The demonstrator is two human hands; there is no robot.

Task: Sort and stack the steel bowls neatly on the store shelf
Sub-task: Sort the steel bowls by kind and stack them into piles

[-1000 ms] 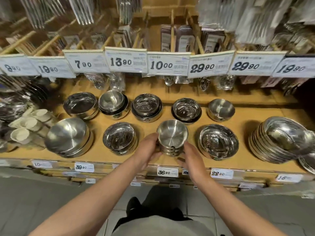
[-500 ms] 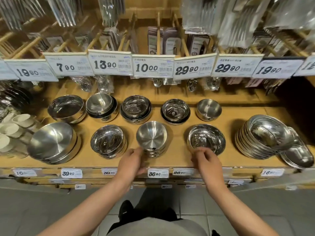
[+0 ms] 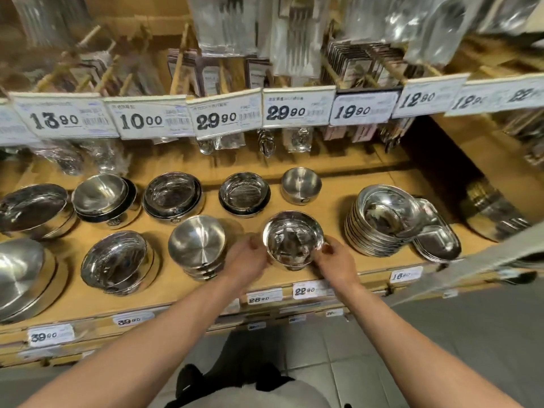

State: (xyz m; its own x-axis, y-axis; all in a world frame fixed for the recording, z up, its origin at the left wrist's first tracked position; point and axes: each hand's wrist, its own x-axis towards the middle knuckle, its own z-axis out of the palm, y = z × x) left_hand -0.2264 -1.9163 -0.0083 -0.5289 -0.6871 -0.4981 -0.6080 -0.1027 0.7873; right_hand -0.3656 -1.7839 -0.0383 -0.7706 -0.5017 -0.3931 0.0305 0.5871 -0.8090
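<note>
A: What's by the hands?
B: I see a brushed bowl stack (image 3: 196, 247) left of my left hand (image 3: 248, 262). Both hands grasp the shiny bowl (image 3: 293, 237) on the shelf (image 3: 332, 201); right hand (image 3: 335, 262) hides its near rim. Motion blur smears the fingertips.

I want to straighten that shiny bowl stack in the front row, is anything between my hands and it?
Nothing visible. The left hand and right hand already sit at either side of the shiny bowl stack, fingers at its rim. The brushed bowl stack stands clear to the left.
</note>
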